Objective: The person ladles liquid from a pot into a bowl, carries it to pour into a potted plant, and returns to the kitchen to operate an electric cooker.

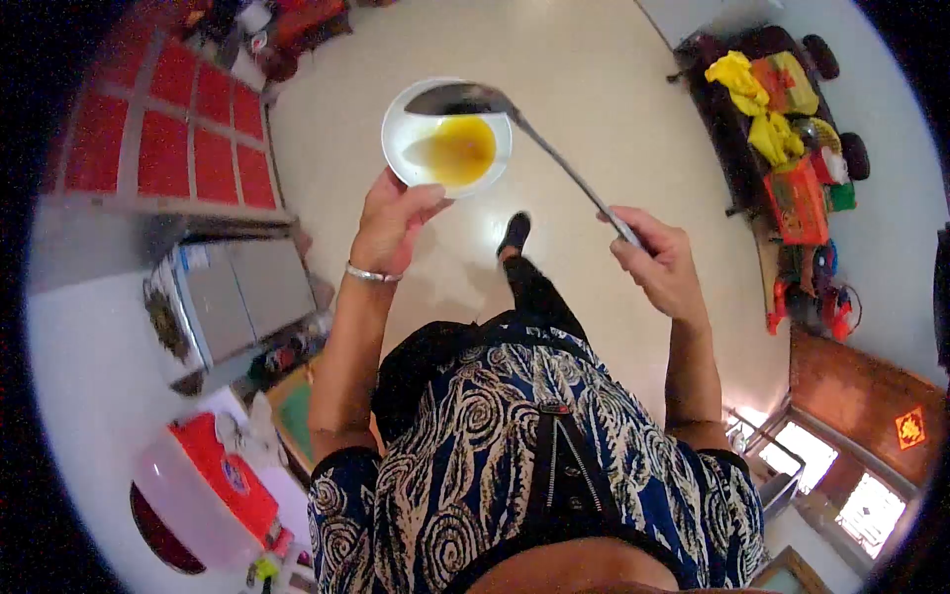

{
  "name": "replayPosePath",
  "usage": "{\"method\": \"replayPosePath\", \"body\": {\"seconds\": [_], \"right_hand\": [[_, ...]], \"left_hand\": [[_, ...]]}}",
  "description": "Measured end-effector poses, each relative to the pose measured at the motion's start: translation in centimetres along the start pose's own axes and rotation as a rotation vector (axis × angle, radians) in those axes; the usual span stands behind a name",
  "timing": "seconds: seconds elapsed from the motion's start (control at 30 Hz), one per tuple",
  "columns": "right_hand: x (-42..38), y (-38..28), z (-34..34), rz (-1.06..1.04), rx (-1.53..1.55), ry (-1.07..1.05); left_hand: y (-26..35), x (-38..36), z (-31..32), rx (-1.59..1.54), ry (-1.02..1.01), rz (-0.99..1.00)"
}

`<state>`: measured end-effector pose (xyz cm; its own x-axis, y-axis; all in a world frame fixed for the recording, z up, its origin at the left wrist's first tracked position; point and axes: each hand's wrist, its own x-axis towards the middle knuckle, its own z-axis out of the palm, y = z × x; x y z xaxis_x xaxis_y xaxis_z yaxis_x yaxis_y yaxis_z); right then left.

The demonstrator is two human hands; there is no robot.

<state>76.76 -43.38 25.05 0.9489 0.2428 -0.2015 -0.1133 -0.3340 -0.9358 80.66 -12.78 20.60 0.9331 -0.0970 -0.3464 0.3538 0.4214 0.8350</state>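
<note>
My left hand [392, 220] is closed on the near-left edge of a white bowl [396, 148], with the thumb over its rim. Yellow-brown liquid [463, 150] lies in the bottom of the bowl. My right hand [661, 259] is wrapped around the end of a long metal handle belonging to a wok spatula [460, 99]. The dark, broad head of this spatula reaches over the far side of the bowl and covers part of its rim. Both things are held in the air above the floor, in front of my body.
Pale floor [604, 109] stretches ahead, with one dark shoe [515, 234] on it. Along the right stands a dark bench [708, 89] loaded with yellow bags [737, 81] and a red box [797, 203]. To the left are red-panelled doors [163, 148] and a grey refrigerator [242, 297].
</note>
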Motion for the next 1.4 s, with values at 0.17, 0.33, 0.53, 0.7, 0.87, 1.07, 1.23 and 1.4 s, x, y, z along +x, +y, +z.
{"method": "replayPosePath", "body": {"seconds": [0.17, 0.33, 0.53, 0.7, 0.87, 1.07, 1.23, 1.4], "right_hand": [[0.2, 2.4, 1.0, -0.062, 0.023, -0.007], [1.2, 2.5, 0.7, 0.050, -0.026, 0.006], [1.5, 4.4, 0.5, 0.027, 0.030, 0.048], [1.9, 5.0, 0.7, 0.041, 0.088, 0.162], [1.0, 4.7, 1.7, 0.067, 0.112, 0.229], [0.9, 4.2, 2.2, 0.161, 0.107, 0.280], [2.6, 4.8, 1.3, 0.079, 0.078, 0.232], [3.1, 5.1, 0.9, 0.088, 0.093, 0.205]], "left_hand": [[-1.4, 0.4, -0.3, -0.009, -0.053, -0.053], [-2.7, 2.7, 0.0, -0.068, -0.085, -0.080], [-2.3, 4.7, 0.7, -0.024, -0.110, -0.120], [-3.5, 8.1, 0.6, -0.023, -0.199, -0.147], [-2.5, 9.5, 1.1, 0.039, -0.230, -0.228], [-2.2, 10.6, 1.2, 0.054, -0.294, -0.236], [-2.5, 11.8, 0.8, 0.065, -0.276, -0.227], [-2.6, 10.6, 0.8, -0.050, -0.262, -0.263]]}}
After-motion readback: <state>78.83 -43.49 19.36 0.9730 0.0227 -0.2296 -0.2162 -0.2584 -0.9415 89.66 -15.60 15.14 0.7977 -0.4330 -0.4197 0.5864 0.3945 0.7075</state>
